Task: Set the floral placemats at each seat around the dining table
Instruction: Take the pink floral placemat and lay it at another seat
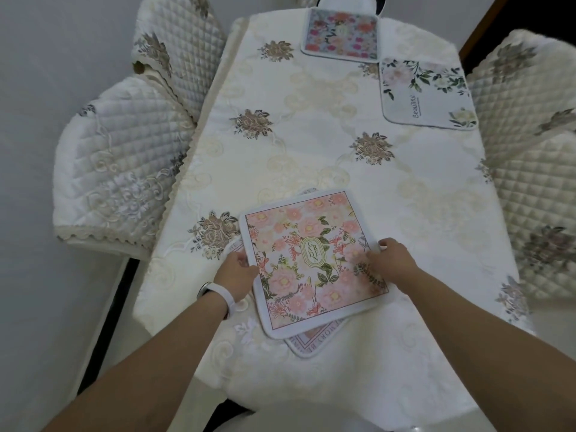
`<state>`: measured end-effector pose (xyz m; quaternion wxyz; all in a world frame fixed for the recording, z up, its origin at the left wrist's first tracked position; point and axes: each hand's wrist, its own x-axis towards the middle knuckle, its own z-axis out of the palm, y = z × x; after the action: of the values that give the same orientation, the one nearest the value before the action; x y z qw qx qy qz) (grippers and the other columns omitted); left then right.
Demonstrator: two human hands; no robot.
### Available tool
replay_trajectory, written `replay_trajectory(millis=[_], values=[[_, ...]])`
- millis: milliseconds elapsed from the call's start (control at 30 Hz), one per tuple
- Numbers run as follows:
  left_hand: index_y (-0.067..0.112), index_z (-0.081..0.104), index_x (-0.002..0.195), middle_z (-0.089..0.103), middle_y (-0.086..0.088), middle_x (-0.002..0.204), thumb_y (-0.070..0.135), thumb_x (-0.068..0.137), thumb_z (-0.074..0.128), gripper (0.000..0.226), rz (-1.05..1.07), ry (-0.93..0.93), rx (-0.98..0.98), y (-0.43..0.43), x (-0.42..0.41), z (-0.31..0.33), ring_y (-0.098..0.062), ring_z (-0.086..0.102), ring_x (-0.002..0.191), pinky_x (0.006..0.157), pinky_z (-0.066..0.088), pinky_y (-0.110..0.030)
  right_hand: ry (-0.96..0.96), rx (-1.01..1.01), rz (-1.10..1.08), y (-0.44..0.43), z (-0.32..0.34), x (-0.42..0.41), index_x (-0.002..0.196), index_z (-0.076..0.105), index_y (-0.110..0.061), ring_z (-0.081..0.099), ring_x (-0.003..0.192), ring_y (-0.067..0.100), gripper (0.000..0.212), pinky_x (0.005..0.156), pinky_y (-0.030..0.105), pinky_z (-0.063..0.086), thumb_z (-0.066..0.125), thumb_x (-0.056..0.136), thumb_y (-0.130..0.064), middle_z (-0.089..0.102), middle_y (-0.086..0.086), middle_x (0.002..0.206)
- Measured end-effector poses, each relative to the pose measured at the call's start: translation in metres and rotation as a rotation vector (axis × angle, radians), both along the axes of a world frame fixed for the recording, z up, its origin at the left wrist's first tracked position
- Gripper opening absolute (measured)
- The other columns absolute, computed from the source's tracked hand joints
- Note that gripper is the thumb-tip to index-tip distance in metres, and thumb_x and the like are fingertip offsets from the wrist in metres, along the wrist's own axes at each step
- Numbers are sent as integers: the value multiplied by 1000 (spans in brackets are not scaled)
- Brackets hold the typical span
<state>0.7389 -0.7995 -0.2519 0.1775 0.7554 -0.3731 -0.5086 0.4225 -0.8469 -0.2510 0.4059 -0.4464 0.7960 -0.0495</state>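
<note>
A pink floral placemat [307, 260] marked "GARDEN" lies tilted at the near end of the table, on top of another placemat [307, 341] of which only corners show. My left hand [238, 271] grips the pink mat's left edge. My right hand [391, 258] holds its right edge, fingers resting on the mat. At the far end lies a multicoloured floral placemat [341, 34]. A white placemat with green leaves [427, 93] sits at the far right seat.
The table wears a cream embroidered tablecloth [311, 145]. Two quilted chairs stand on the left [121, 163] [177, 48], and two on the right [530, 88] [536, 213]. A chair back [346, 1] shows at the far end.
</note>
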Motion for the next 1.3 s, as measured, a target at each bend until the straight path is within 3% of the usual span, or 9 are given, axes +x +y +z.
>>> replay_trajectory(millis=[167, 333, 533, 633, 833, 967, 1167, 1300], values=[[20, 52, 109, 63, 3, 91, 14, 90, 62, 23, 20, 3, -5, 1, -6, -8, -16, 61, 80, 70, 50, -32, -58, -37, -1, -13, -7, -7, 137, 50, -8, 56, 82, 19, 46, 71, 28, 41, 58, 93, -21, 60, 11, 119], [30, 49, 113, 62, 11, 95, 10, 91, 60, 32, 31, 17, -45, 6, -18, -14, -17, 61, 89, 84, 52, -36, -102, -117, -53, -21, -12, -3, 118, 59, -8, 57, 76, 19, 28, 67, 31, 46, 53, 91, -11, 62, 4, 94], [25, 53, 118, 65, 3, 99, 12, 92, 59, 30, 27, -8, -64, 6, -17, -10, -19, 63, 89, 80, 53, -38, -108, -167, -106, -15, -15, 2, 116, 58, -10, 63, 84, 27, 28, 74, 38, 53, 51, 89, -10, 66, 8, 101], [26, 55, 110, 66, 5, 96, 13, 92, 58, 22, 14, -21, -85, 4, -15, -7, -20, 63, 88, 80, 54, -40, -129, -162, -121, -9, -12, 1, 113, 56, -13, 59, 82, 22, 23, 64, 31, 46, 50, 91, -9, 62, 4, 101], [27, 57, 88, 66, 1, 86, 12, 93, 57, 16, -11, 0, -145, 2, -13, 5, -22, 64, 82, 74, 54, -38, -127, -195, -143, 7, 3, 0, 105, 58, -12, 58, 79, 19, 18, 64, 31, 45, 53, 89, -8, 64, 4, 97], [22, 59, 89, 67, -2, 88, 12, 93, 57, 11, -24, 41, -185, 1, -14, 14, -24, 64, 82, 72, 53, -37, -124, -222, -197, 25, 17, -7, 104, 60, -12, 60, 80, 20, 18, 69, 33, 49, 54, 87, -10, 66, 4, 94], [16, 61, 99, 68, -1, 89, 11, 95, 55, 9, -98, 118, -228, 0, -25, 23, -17, 64, 79, 62, 49, -30, -110, -272, -317, 60, 35, -20, 102, 61, -13, 59, 75, 15, 16, 60, 29, 46, 55, 87, -10, 65, 1, 91], [16, 60, 97, 70, -4, 91, 12, 94, 55, 7, -175, 137, -217, -2, -43, 23, -23, 67, 81, 71, 56, -41, -109, -317, -431, 91, 43, -35, 102, 62, -13, 60, 77, 15, 15, 62, 29, 48, 56, 88, -11, 66, 1, 94]])
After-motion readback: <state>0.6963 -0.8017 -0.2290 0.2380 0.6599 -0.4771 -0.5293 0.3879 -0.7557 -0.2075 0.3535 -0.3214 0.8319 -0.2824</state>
